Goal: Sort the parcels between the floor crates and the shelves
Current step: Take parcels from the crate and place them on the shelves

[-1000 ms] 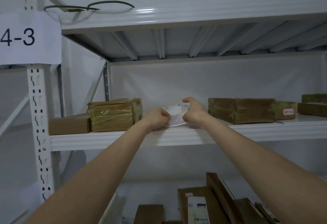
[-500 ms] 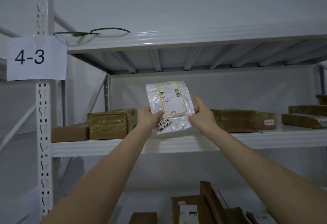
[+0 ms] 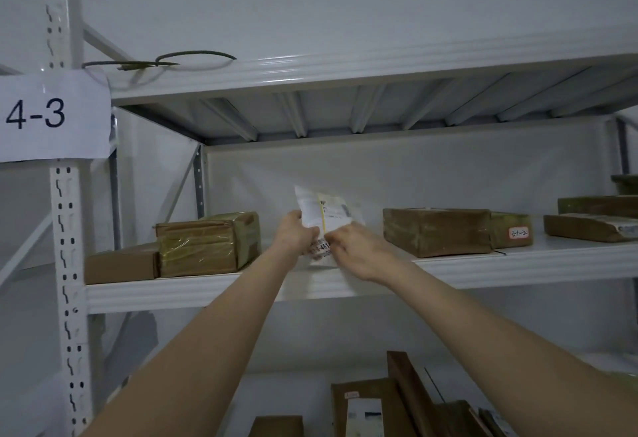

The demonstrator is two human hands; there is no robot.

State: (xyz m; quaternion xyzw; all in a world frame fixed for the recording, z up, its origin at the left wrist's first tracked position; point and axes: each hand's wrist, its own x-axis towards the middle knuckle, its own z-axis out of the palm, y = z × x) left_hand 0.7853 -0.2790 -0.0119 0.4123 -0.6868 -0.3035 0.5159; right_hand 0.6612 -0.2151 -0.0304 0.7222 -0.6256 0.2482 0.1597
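A bag (image 3: pixel 328 210) at the shelf (image 3: pixel 207 293).
The left grip (image 3: pixel 293 233) and right grip (image 3: pixel 360 255) both clutch it; its lower label is blurred, partly covered.

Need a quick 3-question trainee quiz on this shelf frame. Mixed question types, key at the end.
1. True or false: the left hand and the right hand both hold the white plastic parcel.
2. The paper label on the rack post reads: A) 3-4 B) 4-3 C) 4-8
3. Fill in: seen from the camera, the small box with the red-bordered sticker stands against the ___ end of the wide brown box.
Key: 1 true; 2 B; 3 right.
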